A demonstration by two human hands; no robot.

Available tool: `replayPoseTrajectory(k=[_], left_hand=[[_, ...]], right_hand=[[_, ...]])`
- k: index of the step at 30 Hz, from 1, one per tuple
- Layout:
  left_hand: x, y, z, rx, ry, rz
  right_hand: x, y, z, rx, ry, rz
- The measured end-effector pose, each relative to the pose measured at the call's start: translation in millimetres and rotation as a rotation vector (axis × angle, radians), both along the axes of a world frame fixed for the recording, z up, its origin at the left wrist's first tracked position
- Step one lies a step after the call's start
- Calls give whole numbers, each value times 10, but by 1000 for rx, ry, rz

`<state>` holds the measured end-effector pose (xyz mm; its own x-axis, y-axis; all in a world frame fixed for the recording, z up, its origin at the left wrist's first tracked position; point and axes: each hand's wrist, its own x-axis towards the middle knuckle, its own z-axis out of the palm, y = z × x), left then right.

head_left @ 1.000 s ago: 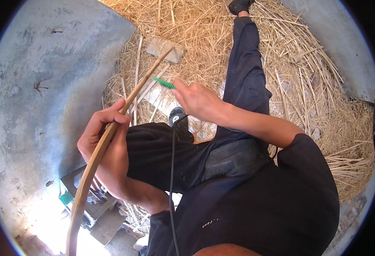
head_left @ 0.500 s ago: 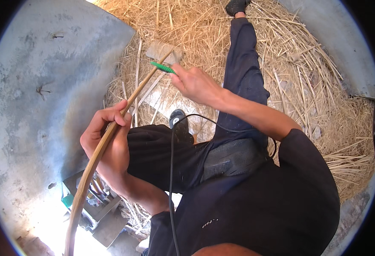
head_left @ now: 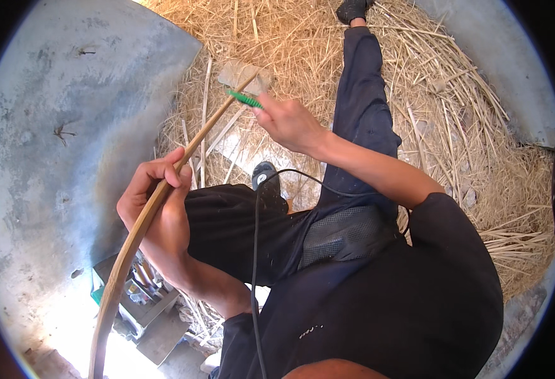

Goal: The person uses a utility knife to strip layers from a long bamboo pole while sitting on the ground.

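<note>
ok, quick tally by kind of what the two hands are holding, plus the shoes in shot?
Long bent cane strip, gripped by the left hand: 1
Green-handled tool, in the right hand: 1
Dark shoes, one near the knee and one at the top of the picture: 2
Total: 4

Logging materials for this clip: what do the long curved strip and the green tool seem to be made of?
Curved strip, in the left hand: probably split bamboo or cane, tan, smooth, bending without breaking. Green tool, in the right hand: bright uniform green suggests plastic; too small to confirm.
</note>
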<state>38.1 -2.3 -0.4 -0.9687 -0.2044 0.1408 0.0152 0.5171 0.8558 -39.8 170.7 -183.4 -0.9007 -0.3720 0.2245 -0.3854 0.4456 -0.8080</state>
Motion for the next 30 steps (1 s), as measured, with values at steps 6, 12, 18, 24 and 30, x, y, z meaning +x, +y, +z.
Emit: replayPoseTrajectory(k=[6, 12, 18, 24, 30], left_hand=[[-17, -16, 0, -11, -11, -2], [-16, 27, 0, -16, -6, 52], [-22, 22, 6, -41, -15, 53], [-9, 32, 6, -12, -17, 85], [2, 9, 25, -10, -32, 8]], right_hand=[[-153, 264, -842, 377, -180, 2], [-114, 43, -195, -168, -179, -82], [108, -71, 134, 103, 85, -25], [224, -100, 647, -135, 153, 6], [161, 56, 115, 195, -145, -66]])
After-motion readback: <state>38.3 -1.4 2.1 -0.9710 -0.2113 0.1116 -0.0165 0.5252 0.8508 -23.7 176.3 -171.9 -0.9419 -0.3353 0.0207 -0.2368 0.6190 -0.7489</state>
